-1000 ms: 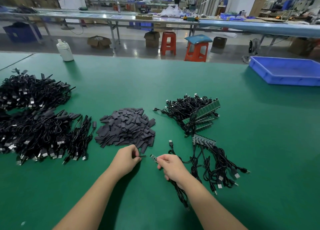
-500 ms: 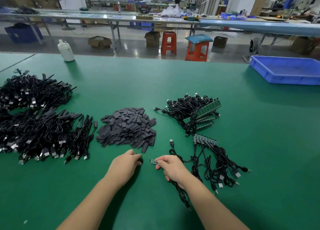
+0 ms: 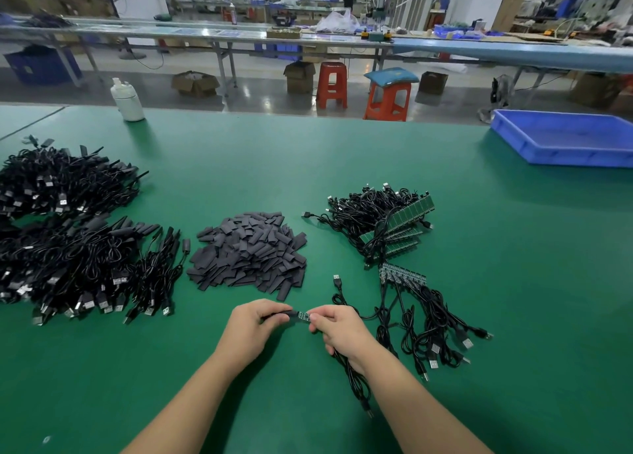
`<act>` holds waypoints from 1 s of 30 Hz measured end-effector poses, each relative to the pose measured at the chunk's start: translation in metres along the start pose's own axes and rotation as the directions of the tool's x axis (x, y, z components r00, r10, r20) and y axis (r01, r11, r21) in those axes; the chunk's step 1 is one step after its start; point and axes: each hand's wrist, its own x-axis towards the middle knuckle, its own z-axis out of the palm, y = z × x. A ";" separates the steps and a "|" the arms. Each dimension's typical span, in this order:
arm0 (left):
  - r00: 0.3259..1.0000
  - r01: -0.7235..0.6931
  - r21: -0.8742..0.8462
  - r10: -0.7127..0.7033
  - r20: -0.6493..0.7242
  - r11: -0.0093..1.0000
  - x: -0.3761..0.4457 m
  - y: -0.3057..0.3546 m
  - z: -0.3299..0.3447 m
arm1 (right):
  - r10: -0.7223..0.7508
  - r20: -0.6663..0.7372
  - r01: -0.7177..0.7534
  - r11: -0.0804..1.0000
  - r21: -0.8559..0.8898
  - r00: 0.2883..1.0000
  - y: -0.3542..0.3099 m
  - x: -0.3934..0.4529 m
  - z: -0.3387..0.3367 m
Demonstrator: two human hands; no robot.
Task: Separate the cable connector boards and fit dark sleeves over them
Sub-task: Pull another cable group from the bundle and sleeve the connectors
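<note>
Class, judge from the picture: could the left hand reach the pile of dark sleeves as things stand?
Probably yes. The pile of dark sleeves lies just beyond the left hand with bare green mat between, but that hand first must release the sleeve it holds.

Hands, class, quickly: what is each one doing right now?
Left hand: fingers curled, pinching a dark sleeve.
Right hand: pinching the small green connector board by its cable end.
</note>
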 end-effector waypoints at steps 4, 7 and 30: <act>1.000 0.009 -0.009 -0.009 -0.004 1.000 0.000 0.000 0.001 | 0.008 0.005 -0.009 1.000 0.009 1.000 0.002 0.001 -0.001; 1.000 0.001 0.012 -0.001 0.019 1.000 0.001 -0.001 0.001 | 0.012 0.013 -0.013 1.000 0.021 1.000 0.003 0.002 -0.002; 0.978 -0.163 0.170 0.137 0.155 0.972 0.005 0.002 -0.005 | 0.025 0.030 -0.026 0.999 0.032 0.999 -0.002 -0.003 -0.002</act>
